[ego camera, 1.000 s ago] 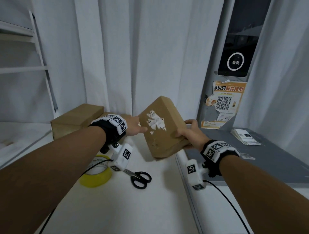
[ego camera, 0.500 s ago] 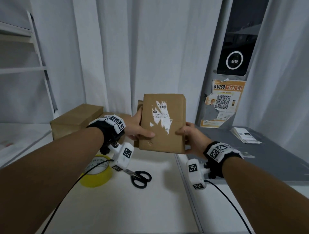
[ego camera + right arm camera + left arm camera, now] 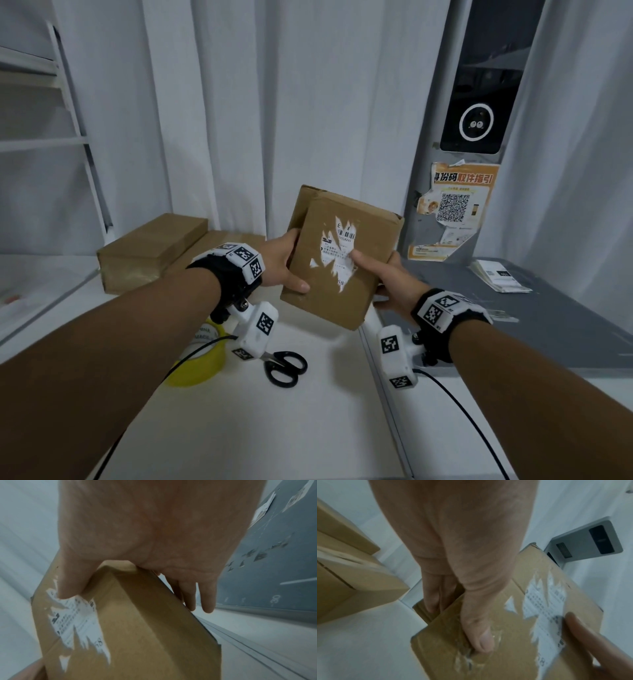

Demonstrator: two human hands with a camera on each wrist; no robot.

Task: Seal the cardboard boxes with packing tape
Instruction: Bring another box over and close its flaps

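This looks like a parcel pickup or packing point. At the right of the frame a grey kiosk column (image 3: 479, 102) carries a camera ring and an orange QR-code pickup poster (image 3: 452, 209); brown cardboard boxes (image 3: 150, 250), yellow tape (image 3: 198, 363) and scissors (image 3: 286, 368) lie on the white tabletop (image 3: 274, 428) before white curtains (image 3: 274, 102).

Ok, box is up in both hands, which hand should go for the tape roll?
Left, probably. The yellow tape roll lies on the table under the left hand, beside the scissors. The right hand could hold the box meanwhile, being farther from the roll.
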